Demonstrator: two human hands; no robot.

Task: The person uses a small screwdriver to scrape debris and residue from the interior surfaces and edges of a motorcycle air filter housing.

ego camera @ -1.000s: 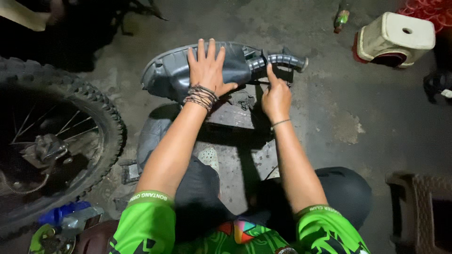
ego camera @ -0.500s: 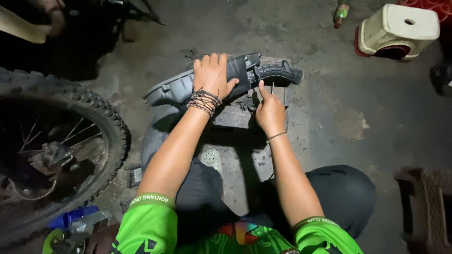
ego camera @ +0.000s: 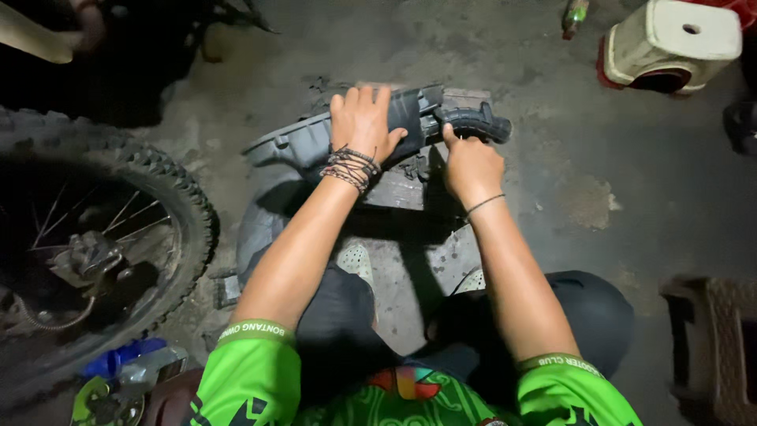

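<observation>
1. A person crouches over one dark plastic housing point(ego camera: 315, 142) that lies on the concrete floor point(ego camera: 599, 197), just ahead of the knees.
2. The left hand point(ego camera: 364, 122) lies flat on top of the housing with its grip wide, fingers spread, thumb hooked over the near edge; it presses on the part rather than closing round it.
3. The right hand point(ego camera: 471, 162) has its grip closed round one ribbed black hose point(ego camera: 477, 122) that joins the housing's right end.
4. A stack of bracelets point(ego camera: 349, 167) circles the left wrist; one thin band point(ego camera: 482, 205) circles the right.
5. One flat grey panel point(ego camera: 402, 193) lies under the housing, partly in shadow.
6. One knobby spoked wheel point(ego camera: 95, 237) stands to the left, well apart from the housing.
7. Two stools show: a white one point(ego camera: 670, 43) at upper right and a brown one point(ego camera: 714, 347) at lower right.
8. One small bottle point(ego camera: 574, 16) lies near the top edge.
9. One blue object point(ego camera: 118, 359), too dim to tell, sits at lower left beside the wheel.
</observation>
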